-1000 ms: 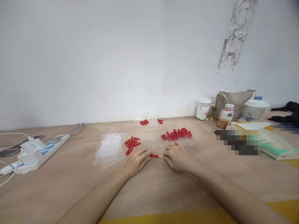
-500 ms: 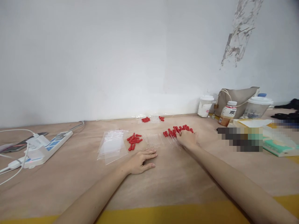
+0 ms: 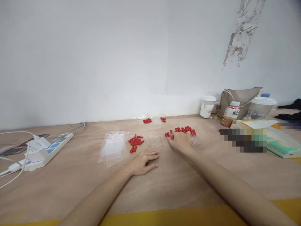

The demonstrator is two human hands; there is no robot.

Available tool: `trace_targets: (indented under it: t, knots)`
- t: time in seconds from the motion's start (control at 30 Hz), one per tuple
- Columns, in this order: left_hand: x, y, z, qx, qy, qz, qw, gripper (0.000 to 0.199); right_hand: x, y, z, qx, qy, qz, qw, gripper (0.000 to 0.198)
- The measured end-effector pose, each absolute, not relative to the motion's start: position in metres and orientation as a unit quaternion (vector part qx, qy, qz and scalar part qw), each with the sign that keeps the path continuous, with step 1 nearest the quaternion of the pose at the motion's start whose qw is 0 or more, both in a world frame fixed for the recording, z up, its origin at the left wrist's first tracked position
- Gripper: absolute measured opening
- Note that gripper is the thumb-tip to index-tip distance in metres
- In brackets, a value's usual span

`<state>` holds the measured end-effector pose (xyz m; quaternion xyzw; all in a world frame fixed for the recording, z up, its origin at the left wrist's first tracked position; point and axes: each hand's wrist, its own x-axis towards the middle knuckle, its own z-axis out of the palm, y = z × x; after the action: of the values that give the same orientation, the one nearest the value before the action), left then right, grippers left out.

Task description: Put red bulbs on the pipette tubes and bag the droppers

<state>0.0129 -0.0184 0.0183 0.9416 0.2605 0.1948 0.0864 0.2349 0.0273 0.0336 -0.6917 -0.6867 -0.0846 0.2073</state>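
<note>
Likely a workroom: red bulbs [image 3: 135,142] on a table [image 3: 164,188], power strip [image 3: 51,150], patchy wall [image 3: 131,62]

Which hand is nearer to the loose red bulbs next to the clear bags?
Left. The left hand rests just in front of the red bulbs, slightly right; the right hand is farther right, at the red-topped droppers.

A plain white wall [image 3: 105,56] fills the background, its upper right marked by a ragged, slanting patch [image 3: 242,34] of grey and brown. Against it stands a table with a light-brown top [image 3: 164,191] and a yellow band [image 3: 141,217] along the near side. Soft, even light falls across both, the wall dimming towards the far right.
</note>
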Motion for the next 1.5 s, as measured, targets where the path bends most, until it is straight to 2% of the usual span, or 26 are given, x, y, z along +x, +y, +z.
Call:
trace_targets:
  t: [0.13,0.23,0.4,0.63,0.73,0.87,1.07,1.23,1.37,1.5]
  knots:
    - [0.007,-0.014,0.021,0.887,0.353,0.294,-0.046,0.018,0.210,0.036,0.034,-0.704,-0.687,-0.044,0.174,0.033]
    - [-0.008,-0.007,0.026,0.805,0.465,0.345,-0.130,0.011,0.200,0.044,0.034,-0.721,-0.674,-0.023,0.155,0.031]
    - [-0.030,0.001,0.025,0.767,0.544,0.302,-0.158,0.018,0.193,0.053,0.030,-0.727,-0.672,-0.015,0.141,0.029]
    - [-0.021,-0.001,0.022,0.766,0.552,0.270,-0.189,0.013,0.193,0.050,0.028,-0.713,-0.687,-0.021,0.141,0.027]
    - [-0.010,-0.006,0.023,0.795,0.502,0.303,-0.158,0.011,0.204,0.037,0.030,-0.704,-0.692,-0.038,0.156,0.030]
    - [0.007,-0.015,0.020,0.847,0.423,0.319,-0.038,0.007,0.226,0.016,0.025,-0.649,-0.708,-0.101,0.259,0.027]
    - [0.023,-0.024,0.014,0.867,0.389,0.303,0.066,0.013,0.245,-0.004,0.004,-0.499,-0.788,-0.041,0.358,0.018]
    - [0.027,-0.023,0.014,0.863,0.410,0.287,0.066,0.017,0.239,-0.020,-0.004,-0.399,-0.854,-0.055,0.329,0.023]
    - [0.028,-0.025,0.015,0.846,0.442,0.297,0.001,0.012,0.234,-0.028,-0.004,-0.381,-0.862,-0.078,0.325,0.023]
    - [0.027,-0.027,0.015,0.838,0.458,0.296,-0.001,0.010,0.234,-0.028,-0.002,-0.376,-0.861,-0.080,0.334,0.022]
